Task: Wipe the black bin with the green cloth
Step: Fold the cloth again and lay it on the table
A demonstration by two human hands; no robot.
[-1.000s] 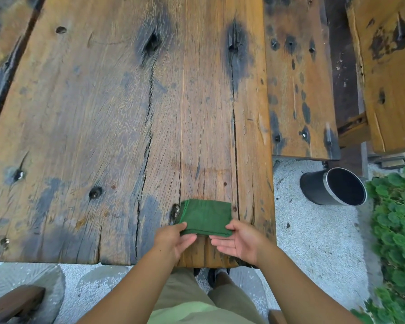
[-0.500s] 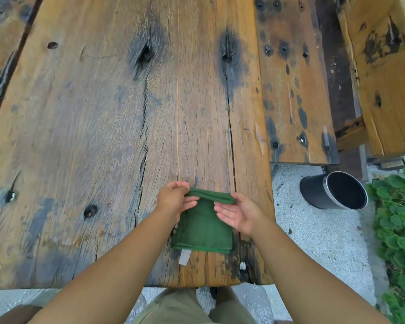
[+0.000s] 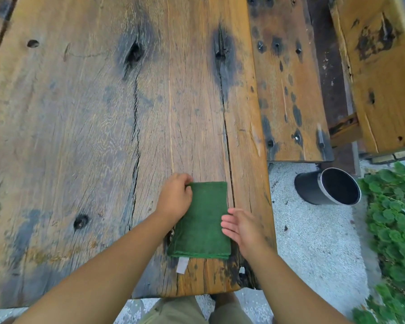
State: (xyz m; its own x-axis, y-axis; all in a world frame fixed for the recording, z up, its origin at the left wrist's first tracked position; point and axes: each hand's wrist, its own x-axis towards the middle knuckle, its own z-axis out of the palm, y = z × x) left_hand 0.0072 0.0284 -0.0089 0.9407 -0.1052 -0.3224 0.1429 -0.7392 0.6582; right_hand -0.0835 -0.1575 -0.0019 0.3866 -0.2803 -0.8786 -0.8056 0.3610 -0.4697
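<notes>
A folded green cloth (image 3: 202, 220) lies flat on the wooden table (image 3: 91, 136) near its front right corner, a small grey tag sticking out at its near edge. My left hand (image 3: 174, 197) rests on the cloth's far left corner, fingers curled over the edge. My right hand (image 3: 240, 226) hovers at the cloth's right edge, fingers spread and holding nothing. The black bin (image 3: 327, 189) lies on its side on the gravel to the right of the table, its open mouth with a silver rim facing right and toward me.
A wooden bench (image 3: 288, 90) runs along the table's right side, with a second wooden plank (image 3: 381, 73) beyond it. Green leafy plants (image 3: 398, 220) border the gravel ground (image 3: 313, 242) at the right. My legs show under the table's front edge.
The cloth went from a short fold held by both hands to a longer rectangle laid flat. My right hand has let go and drawn back to the right edge.
</notes>
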